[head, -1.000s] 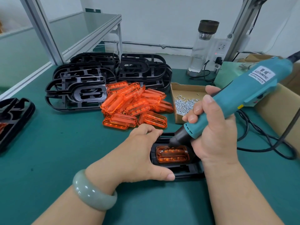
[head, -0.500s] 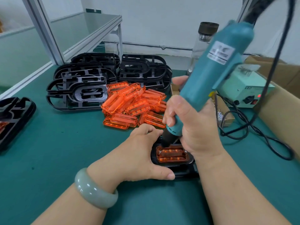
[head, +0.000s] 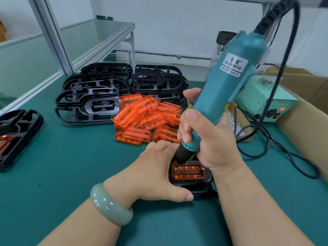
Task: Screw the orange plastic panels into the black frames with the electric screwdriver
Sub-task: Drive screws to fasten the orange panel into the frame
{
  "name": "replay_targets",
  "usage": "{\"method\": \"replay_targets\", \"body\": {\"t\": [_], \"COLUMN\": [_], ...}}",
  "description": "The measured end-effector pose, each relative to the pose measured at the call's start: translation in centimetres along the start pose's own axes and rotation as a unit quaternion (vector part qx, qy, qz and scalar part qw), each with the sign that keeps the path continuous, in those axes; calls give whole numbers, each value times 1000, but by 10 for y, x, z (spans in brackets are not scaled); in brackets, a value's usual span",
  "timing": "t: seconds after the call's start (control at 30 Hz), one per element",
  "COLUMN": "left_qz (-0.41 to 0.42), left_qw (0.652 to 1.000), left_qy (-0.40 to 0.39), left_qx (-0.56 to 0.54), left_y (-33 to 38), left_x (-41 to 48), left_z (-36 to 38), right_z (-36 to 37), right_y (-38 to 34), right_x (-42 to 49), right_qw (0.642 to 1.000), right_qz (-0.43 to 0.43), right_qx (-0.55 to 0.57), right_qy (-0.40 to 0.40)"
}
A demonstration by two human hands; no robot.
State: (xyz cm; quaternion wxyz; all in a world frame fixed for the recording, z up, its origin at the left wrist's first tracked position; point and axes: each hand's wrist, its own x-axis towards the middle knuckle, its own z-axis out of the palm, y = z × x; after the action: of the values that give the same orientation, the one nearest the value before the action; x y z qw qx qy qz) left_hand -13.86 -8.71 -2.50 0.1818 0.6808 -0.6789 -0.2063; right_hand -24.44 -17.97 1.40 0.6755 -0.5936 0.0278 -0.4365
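Head view: what is changing?
– Left hand (head: 154, 176), lying flat, is pinning the black frame (head: 200, 189) at six o'clock; right hand (head: 209, 139), clamped on the electric screwdriver (head: 229, 82), is swinging it upright onto the ten o'clock corner of the orange panel (head: 189, 172).
– Meaning?
– Screw-driving is likely starting.

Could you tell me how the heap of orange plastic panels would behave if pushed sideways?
The heap of translucent orange plastic panels would probably scatter, since pieces lie tilted on each other. Their glossy shells look light and stiff, so they likely skid.
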Motion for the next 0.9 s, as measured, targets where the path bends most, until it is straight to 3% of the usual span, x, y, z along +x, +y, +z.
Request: {"method": "replay_targets", "body": {"t": [0.5,0.9], "left_qz": [-13,-10], "left_qw": [1000,1000], "left_qy": [0,11], "left_qx": [15,17], "left_y": [1,5], "left_x": [2,1], "left_z": [0,-2], "right_z": [-4,2], "right_y": [-2,2], "right_x": [-4,2], "right_qw": [1000,999], "right_qz": [3,19], "right_qx": [12,7], "right_qy": [14,-44]}}
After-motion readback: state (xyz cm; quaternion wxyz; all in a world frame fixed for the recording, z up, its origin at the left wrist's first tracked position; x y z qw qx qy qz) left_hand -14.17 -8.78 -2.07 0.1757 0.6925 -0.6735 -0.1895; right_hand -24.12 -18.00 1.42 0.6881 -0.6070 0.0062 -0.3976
